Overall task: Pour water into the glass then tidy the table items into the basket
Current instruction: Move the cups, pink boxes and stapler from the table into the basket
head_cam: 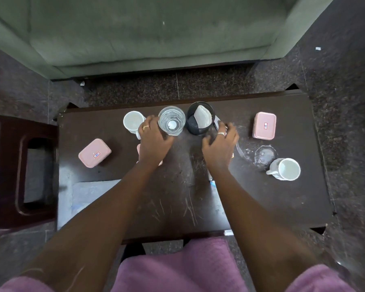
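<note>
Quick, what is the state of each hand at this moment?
Left hand: grips the glass.
Right hand: cannot be told; its curled fingers are blurred and whatever lies beneath is hidden.

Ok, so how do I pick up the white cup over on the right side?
Take the white mug by its handle. The mug stands upright with its mouth up, and the handle sticks out to the left, so coming in from the left is probably the easiest way to hook your fingers through it.

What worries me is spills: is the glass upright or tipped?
Upright: the glass shows rim centred round base, standing on the table; the left hand holds its side.
</note>
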Tool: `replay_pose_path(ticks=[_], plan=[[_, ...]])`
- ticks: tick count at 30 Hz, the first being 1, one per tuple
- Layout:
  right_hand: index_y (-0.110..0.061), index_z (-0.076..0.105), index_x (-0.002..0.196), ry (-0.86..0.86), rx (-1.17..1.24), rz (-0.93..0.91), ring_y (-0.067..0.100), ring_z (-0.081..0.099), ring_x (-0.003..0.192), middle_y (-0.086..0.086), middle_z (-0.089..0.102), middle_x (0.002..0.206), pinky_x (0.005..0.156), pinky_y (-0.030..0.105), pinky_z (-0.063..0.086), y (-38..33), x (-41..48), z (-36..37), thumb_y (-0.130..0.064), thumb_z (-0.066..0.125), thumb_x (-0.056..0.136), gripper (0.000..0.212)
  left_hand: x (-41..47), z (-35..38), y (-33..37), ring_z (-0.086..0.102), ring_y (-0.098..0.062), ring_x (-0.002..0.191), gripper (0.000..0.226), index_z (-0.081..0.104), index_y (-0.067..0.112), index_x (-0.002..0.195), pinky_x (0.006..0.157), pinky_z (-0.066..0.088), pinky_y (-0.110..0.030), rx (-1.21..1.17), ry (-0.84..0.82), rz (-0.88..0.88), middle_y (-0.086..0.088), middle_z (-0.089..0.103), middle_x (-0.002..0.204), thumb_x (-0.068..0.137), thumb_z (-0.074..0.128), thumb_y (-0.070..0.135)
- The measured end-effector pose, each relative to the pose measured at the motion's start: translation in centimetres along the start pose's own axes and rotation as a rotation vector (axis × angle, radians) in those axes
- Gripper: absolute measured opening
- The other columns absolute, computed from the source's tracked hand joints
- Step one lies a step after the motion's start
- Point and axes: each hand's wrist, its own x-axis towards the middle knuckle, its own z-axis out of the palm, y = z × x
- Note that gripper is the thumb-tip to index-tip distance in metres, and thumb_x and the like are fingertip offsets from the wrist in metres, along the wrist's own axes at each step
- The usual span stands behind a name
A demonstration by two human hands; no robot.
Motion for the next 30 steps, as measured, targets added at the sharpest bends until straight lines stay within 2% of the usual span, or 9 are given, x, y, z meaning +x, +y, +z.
replay_pose_path(ticks=[3, 8, 11, 13, 15, 18, 21, 24, 30], plan=[[-0.002, 0.054, 0.121, 0.140, -0.043, 0.134, 0.042, 0.039, 0.119, 0.026, 0.044, 0.130, 0.097, 0.044, 0.037, 2.4, -1.4, -0.8, -0.005, 0.057, 0.075, 0.047, 0.1, -0.2, -1.4, 0.030, -0.037, 0.135, 0.054, 0.044, 0.000, 0.130, 0.114, 0.019, -0.040, 0.071, 0.057, -0.039, -0.018, 0.038, 0.143, 0.079, 0.058, 0.013], [-0.004, 0.054, 0.120, 0.300, -0.209, 0.399, 0.044, 0.042, 0.117, 0.026, 0.044, 0.130, 0.104, 0.039, 0.023, 7.8, -1.6, -3.2, -0.011, 0.059, 0.073, 0.048, 1.7, -0.6, -4.2, 0.025, -0.032, 0.140, 0.072, 0.032, -0.003, 0.138, 0.115, 0.013, -0.039, 0.220, 0.100, -0.186, -0.023, 0.032, 0.147, 0.078, 0.064, 0.021], [-0.010, 0.045, 0.129, 0.295, -0.301, 0.599, 0.043, 0.037, 0.125, 0.023, 0.037, 0.139, 0.108, 0.049, 0.022, 11.2, -1.0, -4.6, -0.024, 0.065, 0.072, 0.062, 3.1, -0.4, -5.4, 0.021, -0.034, 0.142, 0.084, 0.023, -0.004, 0.142, 0.116, 0.014, -0.042, 0.274, 0.066, -0.219, -0.025, 0.028, 0.148, 0.078, 0.069, 0.026], [-0.018, 0.035, 0.137, 0.245, -0.291, 0.722, 0.042, 0.028, 0.131, 0.021, 0.027, 0.147, 0.108, 0.058, 0.020, 12.7, -0.4, -5.3, -0.035, 0.069, 0.072, 0.076, 4.1, -0.4, -5.9, 0.018, -0.034, 0.143, 0.092, 0.017, -0.005, 0.144, 0.116, 0.013, -0.043, 0.273, 0.048, -0.234, -0.025, 0.024, 0.151, 0.078, 0.070, 0.032], [-0.027, 0.026, 0.142, 0.184, -0.260, 0.792, 0.042, 0.024, 0.133, 0.020, 0.018, 0.150, 0.106, 0.061, 0.022, 14.0, 0.3, -5.7, -0.045, 0.069, 0.073, 0.083, 5.0, -0.2, -6.1, 0.020, -0.034, 0.143, 0.098, 0.014, -0.004, 0.146, 0.117, 0.015, -0.042, 0.229, 0.024, -0.278, -0.024, 0.022, 0.152, 0.077, 0.073, 0.035], [-0.034, 0.021, 0.143, 0.107, -0.155, 0.845, 0.041, 0.026, 0.131, 0.018, 0.016, 0.150, 0.103, 0.058, 0.032, 15.3, 1.4, -6.0, -0.046, 0.065, 0.079, 0.079, 6.1, 0.2, -6.1, 0.023, -0.035, 0.141, 0.100, 0.014, 0.001, 0.147, 0.116, 0.020, -0.043, 0.133, 0.009, -0.384, -0.020, 0.023, 0.152, 0.075, 0.075, 0.034], [-0.030, 0.029, 0.141, 0.085, -0.117, 0.865, 0.043, 0.033, 0.123, 0.019, 0.024, 0.142, 0.097, 0.050, 0.040, 16.1, 2.2, -6.2, -0.033, 0.060, 0.086, 0.063, 6.8, 0.5, -6.2, 0.026, -0.034, 0.140, 0.098, 0.016, 0.003, 0.147, 0.115, 0.026, -0.044, 0.082, 0.007, -0.426, -0.019, 0.025, 0.151, 0.074, 0.076, 0.030], [-0.026, 0.039, 0.135, 0.127, -0.120, 0.876, 0.043, 0.037, 0.118, 0.020, 0.030, 0.134, 0.091, 0.044, 0.044, 16.2, 2.5, -6.4, -0.018, 0.055, 0.087, 0.051, 7.4, 0.6, -6.4, 0.034, -0.035, 0.135, 0.091, 0.021, 0.006, 0.146, 0.109, 0.034, -0.044, 0.060, 0.042, -0.455, -0.018, 0.031, 0.147, 0.076, 0.075, 0.029], [-0.025, 0.045, 0.131, 0.281, -0.122, 0.726, 0.043, 0.036, 0.112, 0.022, 0.034, 0.131, 0.091, 0.041, 0.041, 13.6, -0.4, -4.9, -0.017, 0.060, 0.084, 0.051, 7.6, 0.2, -6.7, 0.048, -0.031, 0.123, 0.073, 0.043, 0.006, 0.130, 0.099, 0.043, -0.042, 0.005, 0.103, -0.431, -0.016, 0.046, 0.133, 0.069, 0.079, 0.023]])
